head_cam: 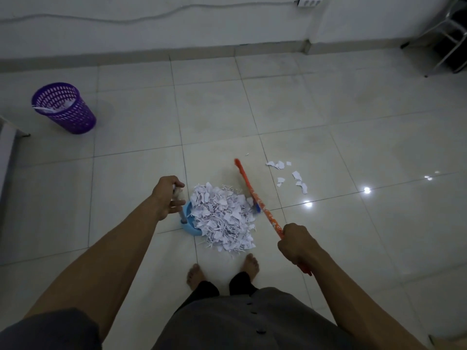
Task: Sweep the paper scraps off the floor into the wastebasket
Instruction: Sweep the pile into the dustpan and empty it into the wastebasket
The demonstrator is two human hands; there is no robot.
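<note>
A big heap of white paper scraps covers a light blue dustpan on the tiled floor just ahead of my bare feet. My left hand grips the top of the dustpan's upright handle. My right hand grips the orange broom handle, whose head lies at the heap's far right side. A few loose scraps lie on the floor to the right of the broom. The purple perforated wastebasket stands at the far left with some paper in it.
A white wall with a cable and a power strip runs along the back. Metal chair legs stand at the top right. A white furniture edge lines the left side. Bright light reflections dot the tiles at right.
</note>
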